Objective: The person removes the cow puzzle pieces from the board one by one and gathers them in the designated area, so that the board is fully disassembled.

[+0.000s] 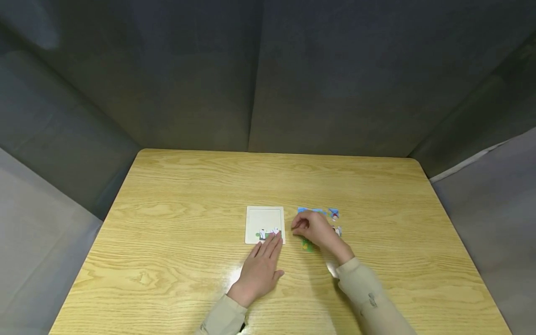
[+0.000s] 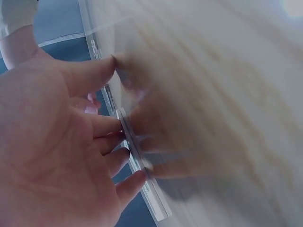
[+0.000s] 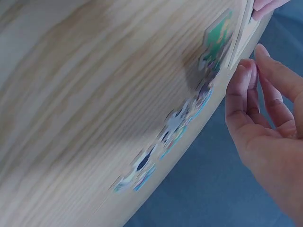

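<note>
My left hand (image 1: pixel 260 269) lies flat with its fingers straight, fingertips over the lower right of a square white puzzle tray (image 1: pixel 264 217). Inside the tray's lower edge sits a green and white puzzle piece (image 1: pixel 263 235), partly under those fingers. In the left wrist view the fingertips reach the edge of the tray (image 2: pixel 154 198). Just right of the tray, my right hand (image 1: pixel 317 228) hovers with fingers bent and thumb tip close to the index fingertip; no piece shows between them. Below it lies a green puzzle piece (image 1: pixel 307 245), also visible in the right wrist view.
Beyond and beside the right hand lie several loose puzzle pieces, among them a blue piece (image 1: pixel 302 210) and a blue one with a red figure (image 1: pixel 333 213). The wooden table (image 1: pixel 188 209) has dark cloth walls (image 1: pixel 326 93) behind it and at its sides.
</note>
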`<state>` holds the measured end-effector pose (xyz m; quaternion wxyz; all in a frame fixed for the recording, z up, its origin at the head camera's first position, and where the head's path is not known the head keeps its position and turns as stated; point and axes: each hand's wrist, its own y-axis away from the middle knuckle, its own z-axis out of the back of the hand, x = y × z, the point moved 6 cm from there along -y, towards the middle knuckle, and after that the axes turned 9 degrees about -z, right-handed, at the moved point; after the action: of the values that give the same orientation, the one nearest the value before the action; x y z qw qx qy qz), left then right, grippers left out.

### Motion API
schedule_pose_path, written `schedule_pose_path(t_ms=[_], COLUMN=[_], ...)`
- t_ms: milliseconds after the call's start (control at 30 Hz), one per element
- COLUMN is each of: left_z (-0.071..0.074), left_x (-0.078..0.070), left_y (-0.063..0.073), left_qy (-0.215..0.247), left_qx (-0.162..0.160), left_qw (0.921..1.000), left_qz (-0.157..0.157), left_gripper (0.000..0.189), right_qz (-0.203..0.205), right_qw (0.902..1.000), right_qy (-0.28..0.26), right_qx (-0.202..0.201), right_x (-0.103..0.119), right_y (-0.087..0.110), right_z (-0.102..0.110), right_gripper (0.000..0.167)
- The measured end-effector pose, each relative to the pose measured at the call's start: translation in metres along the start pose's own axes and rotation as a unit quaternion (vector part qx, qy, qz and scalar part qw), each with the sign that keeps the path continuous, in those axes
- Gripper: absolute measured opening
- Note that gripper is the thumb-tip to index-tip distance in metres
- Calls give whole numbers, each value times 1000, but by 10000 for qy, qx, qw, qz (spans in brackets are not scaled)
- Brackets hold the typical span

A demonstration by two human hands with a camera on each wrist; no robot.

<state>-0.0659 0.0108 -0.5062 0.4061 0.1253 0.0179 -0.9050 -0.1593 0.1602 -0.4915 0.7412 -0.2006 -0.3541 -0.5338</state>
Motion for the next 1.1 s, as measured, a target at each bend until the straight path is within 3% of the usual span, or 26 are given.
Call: schedule_pose_path(t_ms=[500, 800, 1100], left_z=[-1, 0, -1], left_x=[-6, -7, -7], left_y=[-1, -2, -3], left_qy=[-186, -335, -320], left_qx=[65, 195, 209], left_qw=[9997, 9992, 9993], left_qz=[-119, -53, -17], left_gripper=[71, 69, 69], right_qz=[-140, 1, -401], right_qw=[9984, 9984, 9978], right_qy=[-367, -315, 116], right_qx=[402, 475, 523], right_x=[32, 42, 44], right_y=[-35, -41, -45], right_z=[-31, -48, -50], right_gripper=[7, 9, 11])
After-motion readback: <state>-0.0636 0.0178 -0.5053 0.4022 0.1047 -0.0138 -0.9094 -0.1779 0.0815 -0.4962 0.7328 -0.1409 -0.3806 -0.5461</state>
